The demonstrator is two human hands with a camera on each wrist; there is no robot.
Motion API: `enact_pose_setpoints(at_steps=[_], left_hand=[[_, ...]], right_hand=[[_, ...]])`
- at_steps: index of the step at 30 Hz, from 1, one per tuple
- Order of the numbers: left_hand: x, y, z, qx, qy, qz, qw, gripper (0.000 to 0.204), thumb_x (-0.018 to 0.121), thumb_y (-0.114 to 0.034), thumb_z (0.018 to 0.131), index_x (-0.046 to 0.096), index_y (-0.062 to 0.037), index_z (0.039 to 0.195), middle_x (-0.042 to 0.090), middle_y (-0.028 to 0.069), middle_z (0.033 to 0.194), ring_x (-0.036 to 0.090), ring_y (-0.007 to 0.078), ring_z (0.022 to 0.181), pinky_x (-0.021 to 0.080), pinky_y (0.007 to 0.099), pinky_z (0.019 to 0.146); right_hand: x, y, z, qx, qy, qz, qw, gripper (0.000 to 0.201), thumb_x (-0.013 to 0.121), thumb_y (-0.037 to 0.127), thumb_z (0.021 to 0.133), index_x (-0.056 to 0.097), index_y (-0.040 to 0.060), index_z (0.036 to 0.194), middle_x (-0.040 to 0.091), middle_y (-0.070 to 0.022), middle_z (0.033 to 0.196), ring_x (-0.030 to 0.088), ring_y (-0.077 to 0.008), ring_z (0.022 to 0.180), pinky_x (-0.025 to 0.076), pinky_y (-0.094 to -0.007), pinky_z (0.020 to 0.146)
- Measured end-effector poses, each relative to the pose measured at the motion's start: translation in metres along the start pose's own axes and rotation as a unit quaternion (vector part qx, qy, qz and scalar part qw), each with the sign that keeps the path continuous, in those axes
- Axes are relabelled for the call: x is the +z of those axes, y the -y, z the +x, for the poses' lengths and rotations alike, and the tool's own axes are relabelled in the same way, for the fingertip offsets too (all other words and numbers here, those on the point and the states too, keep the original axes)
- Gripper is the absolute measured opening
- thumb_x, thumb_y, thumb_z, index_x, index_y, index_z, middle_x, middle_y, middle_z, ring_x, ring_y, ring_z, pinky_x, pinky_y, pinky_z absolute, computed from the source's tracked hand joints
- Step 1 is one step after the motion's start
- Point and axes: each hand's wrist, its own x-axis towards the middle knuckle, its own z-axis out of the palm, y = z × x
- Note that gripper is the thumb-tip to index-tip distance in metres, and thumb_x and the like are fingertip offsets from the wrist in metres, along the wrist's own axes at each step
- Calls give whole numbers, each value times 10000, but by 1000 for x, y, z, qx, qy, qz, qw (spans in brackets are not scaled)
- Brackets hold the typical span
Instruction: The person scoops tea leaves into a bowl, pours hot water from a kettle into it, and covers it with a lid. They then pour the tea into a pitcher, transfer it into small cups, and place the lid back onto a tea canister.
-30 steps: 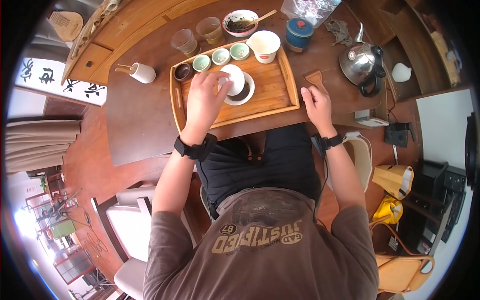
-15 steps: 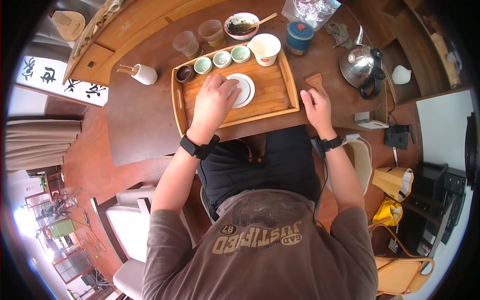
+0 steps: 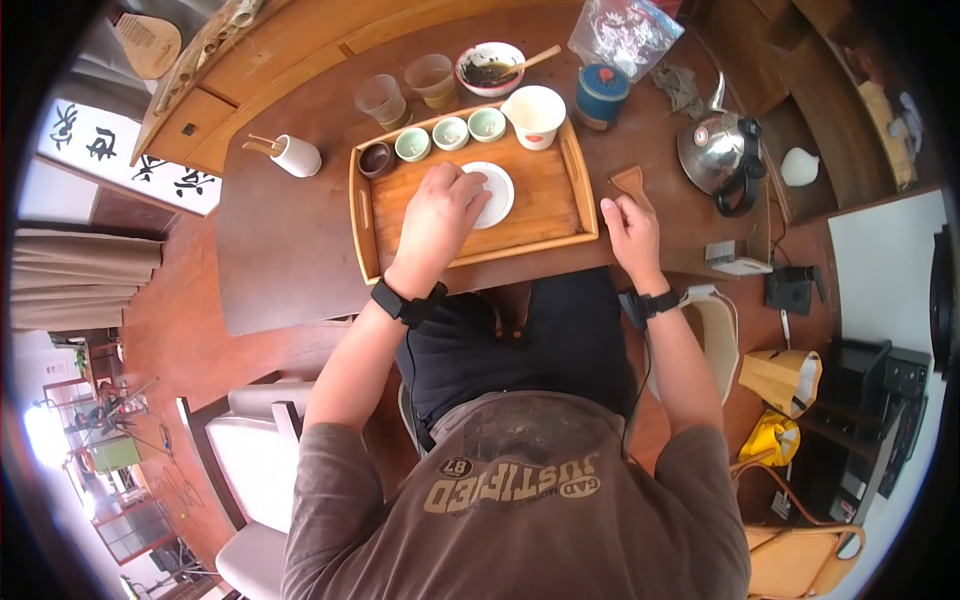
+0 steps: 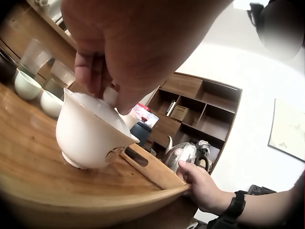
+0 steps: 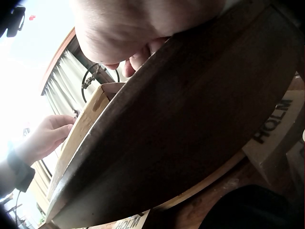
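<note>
A white gaiwan (image 4: 88, 133) with a flared rim and a small printed mark stands on a wooden tea tray (image 3: 540, 230). Its white lid (image 3: 496, 200) lies within the rim. From above, my left hand (image 3: 432, 222) pinches the lid's knob between thumb and fingers, partly covering it in the head view. My right hand (image 3: 633, 235) rests at the table edge, right of the tray, fingers loosely bent and holding nothing. Just beyond its fingertips lies a flat brown wooden piece (image 3: 628, 182).
Along the tray's far side stand a dark cup (image 3: 375, 159), several pale green cups (image 3: 412, 144) and a white pitcher (image 3: 536, 115). Behind are plastic cups (image 3: 381, 101), a bowl (image 3: 490, 68) with a wooden spoon and a blue canister (image 3: 602, 95). A steel kettle (image 3: 712, 150) stands far right.
My left hand has lowered the tilted lid onto the gaiwan, covering the dark leaves inside. It still holds the knob. My right hand has stayed at the table edge.
</note>
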Motion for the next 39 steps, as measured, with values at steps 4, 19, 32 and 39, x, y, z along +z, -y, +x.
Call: enact_pose_setpoints(at_steps=[4, 19, 32, 39], left_hand=[[-5, -4, 3, 19, -2, 26, 999, 180, 803, -126, 912, 745, -37, 1057, 643, 132, 947, 651, 341, 910, 552, 450, 830], [2, 4, 12, 85, 140, 105, 981, 631, 825, -351, 825, 662, -214, 1419, 611, 180, 1334, 618, 382, 1221, 618, 490, 892], [-23, -1, 21, 140, 151, 36, 978, 572, 831, -335, 761, 701, -163, 1292, 620, 175, 1195, 637, 390, 1142, 618, 496, 847], [-23, 8, 19, 131, 155, 53, 978, 588, 842, -309, 741, 691, -160, 1289, 621, 141, 1198, 641, 370, 1139, 634, 483, 832]], right_hand=[[0, 1, 1, 2, -1, -2, 1000, 440, 690, 298, 1068, 559, 14, 758, 494, -162, 598, 509, -322, 512, 395, -435, 527], [2, -4, 1, -13, 9, -18, 1000, 456, 675, 309, 1076, 549, -7, 774, 506, -194, 624, 519, -342, 545, 405, -453, 552], [5, -8, 2, -25, 0, -30, 999, 468, 663, 343, 1086, 566, -8, 792, 534, -197, 656, 524, -362, 583, 430, -463, 591], [6, -11, 2, -10, 5, -7, 1000, 453, 679, 315, 1078, 583, -21, 788, 509, -139, 632, 474, -251, 571, 416, -404, 582]])
